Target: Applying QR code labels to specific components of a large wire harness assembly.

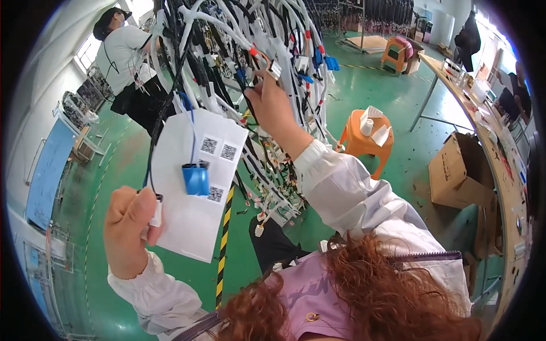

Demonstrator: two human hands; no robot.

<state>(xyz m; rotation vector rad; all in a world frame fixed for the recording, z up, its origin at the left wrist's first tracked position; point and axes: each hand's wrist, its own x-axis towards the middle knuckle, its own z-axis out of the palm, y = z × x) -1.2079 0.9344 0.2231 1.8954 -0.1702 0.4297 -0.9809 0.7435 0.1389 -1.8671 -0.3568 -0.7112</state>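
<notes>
Closed around a small white connector (156, 211) on a black cable, my left hand (129, 227) is at the lower left. Just beside it hangs a white label sheet (182, 227) printed with square codes; whether my fingers also pinch its edge is hidden. A blue connector (196, 179) dangles on blue wire in front of the sheet. My right hand (274, 108) reaches up into a hanging wiring harness (227, 57) of black and white cables, its fingers curled in among them. Just above those fingertips sits a pale connector (275, 70) with orange wires.
An orange stool (367, 133) with white rolls stands to the right. Beyond it are a cardboard box (460, 170) and a long workbench (455, 85). A co-worker (125, 62) stands at the far left. Yellow-black tape (226, 233) marks the green floor.
</notes>
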